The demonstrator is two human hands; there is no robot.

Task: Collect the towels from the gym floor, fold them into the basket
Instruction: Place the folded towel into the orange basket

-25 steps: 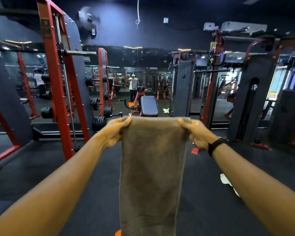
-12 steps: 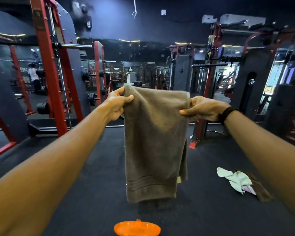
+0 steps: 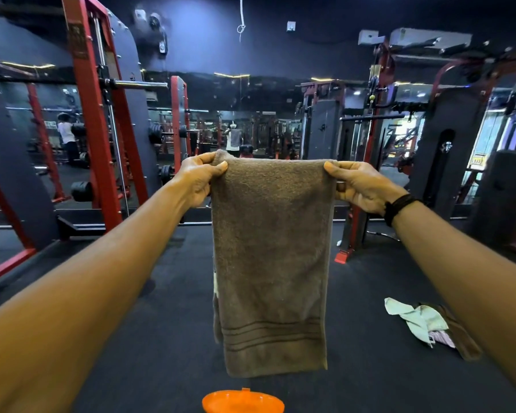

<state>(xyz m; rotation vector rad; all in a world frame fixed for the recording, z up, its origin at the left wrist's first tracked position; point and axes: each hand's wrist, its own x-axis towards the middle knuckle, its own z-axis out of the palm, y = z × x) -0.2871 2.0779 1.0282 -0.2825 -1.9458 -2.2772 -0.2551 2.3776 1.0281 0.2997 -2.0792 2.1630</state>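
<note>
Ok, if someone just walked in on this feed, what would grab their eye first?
The long brown terry towel dead centre, hanging folded from its top corners, pinched by the left hand and right hand at arm's length. Next, the bright orange plastic basket rim at the bottom edge, right below it. Then the crumpled pale green cloth on the black floor, lower right, beside the right forearm.

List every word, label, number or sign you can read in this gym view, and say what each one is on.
No text here is legible enough to quote.
Yellow sign on the glass at far right: lettering blurred.
White notice seen in the mirror at left: too small to read.
Plate on the red rack post: blurred, unreadable.
Brown towel, held by the left hand and right hand: stripes only, no print.
</note>
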